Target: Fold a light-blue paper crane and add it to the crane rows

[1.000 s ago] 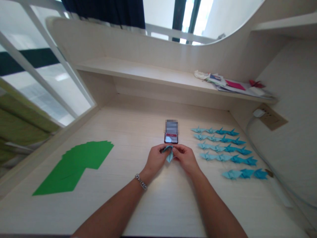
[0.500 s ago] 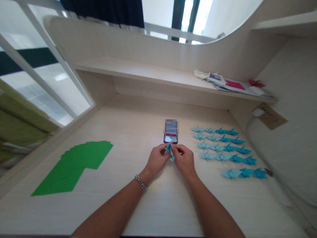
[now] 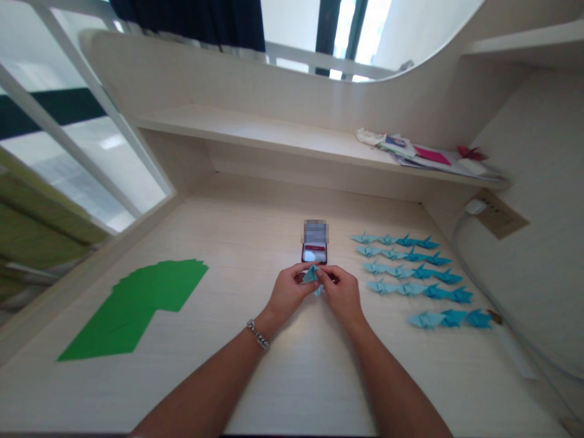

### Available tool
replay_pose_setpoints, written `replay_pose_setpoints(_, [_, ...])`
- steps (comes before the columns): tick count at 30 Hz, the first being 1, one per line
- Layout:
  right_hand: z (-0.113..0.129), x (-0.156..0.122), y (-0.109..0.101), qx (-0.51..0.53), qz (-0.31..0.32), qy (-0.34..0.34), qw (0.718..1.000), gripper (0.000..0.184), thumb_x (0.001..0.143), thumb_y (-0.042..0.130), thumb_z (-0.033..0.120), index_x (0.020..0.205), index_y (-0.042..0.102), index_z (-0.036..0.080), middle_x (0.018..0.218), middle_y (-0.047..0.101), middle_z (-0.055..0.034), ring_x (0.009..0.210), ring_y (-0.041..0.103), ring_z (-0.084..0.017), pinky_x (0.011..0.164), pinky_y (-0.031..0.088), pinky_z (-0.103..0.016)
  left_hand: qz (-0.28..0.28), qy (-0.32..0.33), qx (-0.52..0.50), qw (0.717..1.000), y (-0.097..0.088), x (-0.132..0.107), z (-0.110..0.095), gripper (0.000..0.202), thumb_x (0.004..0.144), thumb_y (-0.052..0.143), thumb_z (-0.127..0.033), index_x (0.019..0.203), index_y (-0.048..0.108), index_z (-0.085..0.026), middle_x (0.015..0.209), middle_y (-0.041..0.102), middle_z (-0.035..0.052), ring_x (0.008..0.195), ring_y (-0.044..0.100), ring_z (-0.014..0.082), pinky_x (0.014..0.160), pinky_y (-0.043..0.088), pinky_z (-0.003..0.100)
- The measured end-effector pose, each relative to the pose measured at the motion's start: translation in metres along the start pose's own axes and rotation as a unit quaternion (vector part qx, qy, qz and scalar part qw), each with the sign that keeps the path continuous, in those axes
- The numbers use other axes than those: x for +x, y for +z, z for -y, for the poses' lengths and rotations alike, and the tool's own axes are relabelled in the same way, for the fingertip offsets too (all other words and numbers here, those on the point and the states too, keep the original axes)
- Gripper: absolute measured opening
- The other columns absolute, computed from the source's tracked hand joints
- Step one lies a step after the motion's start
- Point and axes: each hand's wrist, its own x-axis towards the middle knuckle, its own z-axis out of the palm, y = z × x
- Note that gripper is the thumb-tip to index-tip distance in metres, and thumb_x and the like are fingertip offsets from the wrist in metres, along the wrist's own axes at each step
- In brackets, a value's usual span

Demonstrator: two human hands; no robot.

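A small piece of folded light-blue paper (image 3: 311,275) is pinched between my two hands, just in front of the phone. My left hand (image 3: 289,291) grips its left side, fingers curled, with a chain bracelet on the wrist. From the right, my right hand (image 3: 340,292) holds the paper with thumb and fingers closed. Part of the paper hangs below the right fingertips, and the fingers cover some of its folds. Right of my hands, folded blue paper cranes (image 3: 404,271) stand in several rows, running from pale to deeper blue.
Fanned green paper sheets (image 3: 141,298) lie on the desk at the left. A phone (image 3: 314,251) lies beyond my hands. Papers and a red paper piece rest on the shelf (image 3: 255,131). A white cable (image 3: 474,286) runs down the right wall from a socket (image 3: 499,214).
The folded paper has turned between my fingers, so a wider triangular face shows and less hangs below. Both hands have stayed nearly in place.
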Motion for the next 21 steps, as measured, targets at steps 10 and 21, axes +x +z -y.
replay_pose_setpoints(10, [-0.005, 0.001, 0.000, -0.055, 0.002, -0.035, 0.998, 0.016, 0.078, 0.062, 0.029, 0.089, 0.072, 0.023, 0.090, 0.070, -0.0040, 0.076, 0.063, -0.018, 0.071, 0.049, -0.030, -0.018, 0.008, 0.018, 1.000, -0.001, 0.003, 0.002, 0.028, 0.069, 0.067, -0.023, 0.095, 0.071, -0.013, 0.097, 0.070, 0.0112, 0.091, 0.064, 0.0231, 0.083, 0.049, 0.035])
replay_pose_setpoints(21, [-0.010, 0.002, -0.005, -0.104, 0.019, -0.059, 0.993, 0.015, 0.078, 0.062, 0.022, 0.089, 0.072, 0.024, 0.082, 0.069, -0.0030, 0.077, 0.063, -0.017, 0.074, 0.049, -0.029, -0.011, -0.051, -0.037, 0.998, -0.001, 0.004, 0.008, 0.027, 0.067, 0.066, -0.022, 0.092, 0.072, -0.013, 0.093, 0.071, 0.0097, 0.082, 0.064, 0.0203, 0.071, 0.050, 0.029])
